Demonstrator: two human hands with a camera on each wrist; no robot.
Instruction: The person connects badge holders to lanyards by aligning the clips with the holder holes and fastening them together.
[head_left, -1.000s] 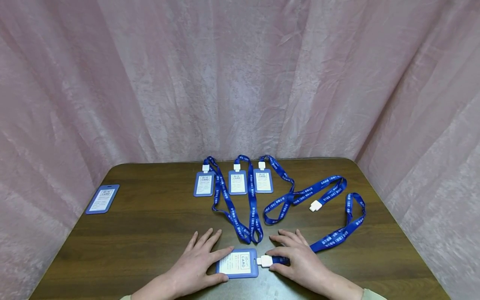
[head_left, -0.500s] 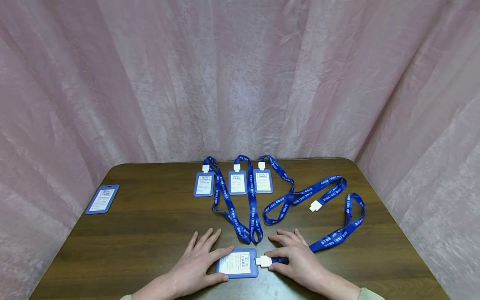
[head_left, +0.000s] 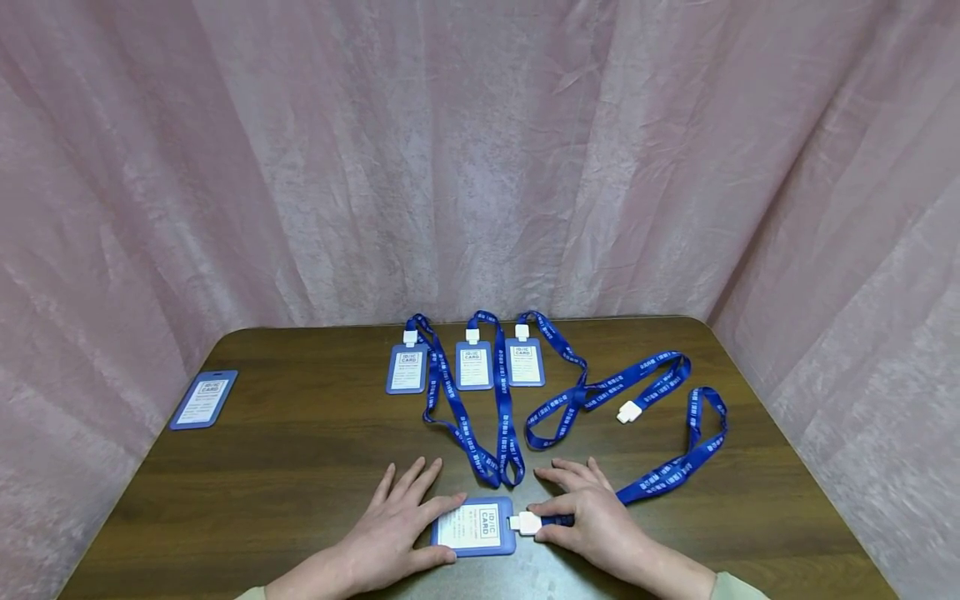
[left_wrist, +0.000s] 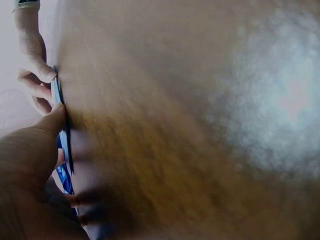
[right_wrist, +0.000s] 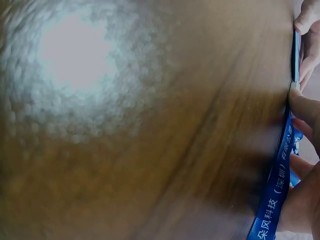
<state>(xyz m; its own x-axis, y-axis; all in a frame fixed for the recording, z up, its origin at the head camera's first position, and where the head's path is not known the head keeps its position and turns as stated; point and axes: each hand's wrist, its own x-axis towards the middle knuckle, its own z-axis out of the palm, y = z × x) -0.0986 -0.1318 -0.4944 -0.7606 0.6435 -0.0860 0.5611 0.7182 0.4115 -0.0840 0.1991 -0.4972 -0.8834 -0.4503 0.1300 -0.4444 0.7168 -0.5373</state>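
Slight leftward shift since the earlier frame: right hand, pinching the white clip, had edged nearer the badge holder, which lay flat toward the worktop's near edge. Left hand gripped the holder by both long edges; loosened hold might have let it skid, and tilt could have jammed the clip.

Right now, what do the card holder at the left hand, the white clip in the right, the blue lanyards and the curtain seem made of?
Card holder: probably rigid plastic, satin; it looks flat and evenly moulded.
White clip: likely hard plastic, smooth; blocky and uniform, though coated metal is possible.
Blue lanyards: apparently smooth woven fabric; they loop softly.
Curtain: seemingly velvety cloth; sheen on folds.
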